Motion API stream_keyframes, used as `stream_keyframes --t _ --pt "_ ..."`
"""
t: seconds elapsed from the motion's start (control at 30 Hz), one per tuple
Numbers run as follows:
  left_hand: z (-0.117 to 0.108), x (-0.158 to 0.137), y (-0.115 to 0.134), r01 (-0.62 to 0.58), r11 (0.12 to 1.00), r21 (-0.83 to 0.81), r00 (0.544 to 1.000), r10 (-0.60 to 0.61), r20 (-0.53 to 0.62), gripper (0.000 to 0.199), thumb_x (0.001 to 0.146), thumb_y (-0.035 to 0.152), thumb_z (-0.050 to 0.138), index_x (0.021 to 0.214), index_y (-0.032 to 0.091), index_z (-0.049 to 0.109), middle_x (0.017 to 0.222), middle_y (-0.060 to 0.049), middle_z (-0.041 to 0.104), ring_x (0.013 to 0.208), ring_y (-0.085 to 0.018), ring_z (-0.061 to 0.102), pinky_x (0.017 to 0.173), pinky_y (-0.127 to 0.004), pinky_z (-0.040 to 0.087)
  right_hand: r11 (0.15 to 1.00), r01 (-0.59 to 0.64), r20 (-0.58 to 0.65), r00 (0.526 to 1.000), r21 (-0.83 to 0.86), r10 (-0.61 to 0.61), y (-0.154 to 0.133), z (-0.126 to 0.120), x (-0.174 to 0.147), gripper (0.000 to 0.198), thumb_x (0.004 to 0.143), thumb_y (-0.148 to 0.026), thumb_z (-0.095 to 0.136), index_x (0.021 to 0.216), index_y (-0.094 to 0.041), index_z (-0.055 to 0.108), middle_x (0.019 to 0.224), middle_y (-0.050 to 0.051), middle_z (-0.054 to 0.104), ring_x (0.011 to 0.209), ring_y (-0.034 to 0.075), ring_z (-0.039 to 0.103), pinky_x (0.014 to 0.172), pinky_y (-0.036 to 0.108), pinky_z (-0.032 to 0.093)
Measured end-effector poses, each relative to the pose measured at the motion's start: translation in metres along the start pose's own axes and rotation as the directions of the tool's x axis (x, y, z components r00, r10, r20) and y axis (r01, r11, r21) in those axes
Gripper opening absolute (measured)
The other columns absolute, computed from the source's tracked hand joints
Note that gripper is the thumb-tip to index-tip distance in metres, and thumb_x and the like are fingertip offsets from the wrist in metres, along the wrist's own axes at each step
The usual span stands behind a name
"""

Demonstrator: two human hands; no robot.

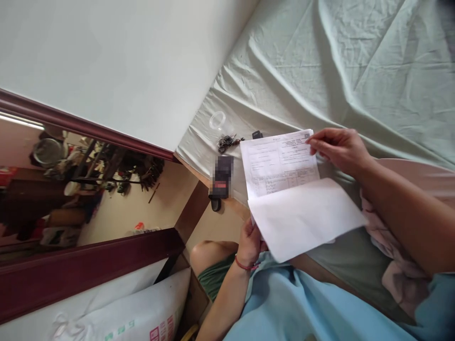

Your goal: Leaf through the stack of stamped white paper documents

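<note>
Blue shirt [298, 303]; L hand [249, 241] gripping papers [305, 220], prob. lower edge; R hand [343, 148] pinching top corner; tugging could tear it.

The single head-worn camera looks forward and steeply down past the wearer's blue shirt [284, 303], framing the left hand [250, 240], right hand [343, 148] and papers [305, 220] at close range, with the green sheet [302, 80] beyond and a white surface [117, 61] upper left.
</note>
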State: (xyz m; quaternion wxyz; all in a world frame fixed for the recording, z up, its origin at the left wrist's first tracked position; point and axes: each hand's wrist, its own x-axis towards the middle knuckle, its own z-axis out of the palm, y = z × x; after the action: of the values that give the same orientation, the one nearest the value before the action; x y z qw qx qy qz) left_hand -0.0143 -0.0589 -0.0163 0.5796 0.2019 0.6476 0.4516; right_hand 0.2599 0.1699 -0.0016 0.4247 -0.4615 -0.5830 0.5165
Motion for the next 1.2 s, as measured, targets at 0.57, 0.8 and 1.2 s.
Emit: stream_keyframes --t 0.57,0.8,1.2 --pt "0.005 -0.004 0.003 -0.045 0.994 0.097 0.998 0.041 0.043 0.057 0.082 0.069 0.084 0.094 0.017 0.064 0.055 0.008 0.055 0.031 -0.003 0.033 0.03 -0.018 0.022 0.851 -0.083 -0.261 0.963 -0.519 -0.065 0.008 0.002 0.008 0.032 0.085 -0.034 0.067 0.113 -0.022 0.077 0.123 0.013 0.078 0.075 0.019 0.059 0.098 0.041 0.052" --pt "0.008 -0.002 0.004 -0.031 0.995 0.094 0.999 0.032 -0.011 0.073 0.071 0.081 0.085 0.098 0.015 0.067 0.06 0.008 0.055 0.033 -0.002 0.033 0.028 -0.018 0.03 0.844 -0.172 -0.204 0.976 -0.508 0.076 0.008 0.003 0.013 0.058 0.083 -0.043 0.073 0.136 -0.019 0.069 0.12 0.012 0.08 0.079 0.02 0.061 0.091 0.039 0.051" --pt "0.007 -0.003 0.0 -0.061 0.991 0.118 0.998 0.062 -0.005 0.071 0.074 0.08 0.082 0.099 0.016 0.068 0.059 0.008 0.056 0.033 -0.003 0.036 0.029 -0.017 0.032 0.774 -0.135 -0.139 0.988 -0.619 0.062 0.006 0.007 0.013 0.046 0.082 -0.045 0.07 0.123 -0.024 0.075 0.101 0.008 0.082 0.089 0.026 0.067 0.082 0.038 0.047"
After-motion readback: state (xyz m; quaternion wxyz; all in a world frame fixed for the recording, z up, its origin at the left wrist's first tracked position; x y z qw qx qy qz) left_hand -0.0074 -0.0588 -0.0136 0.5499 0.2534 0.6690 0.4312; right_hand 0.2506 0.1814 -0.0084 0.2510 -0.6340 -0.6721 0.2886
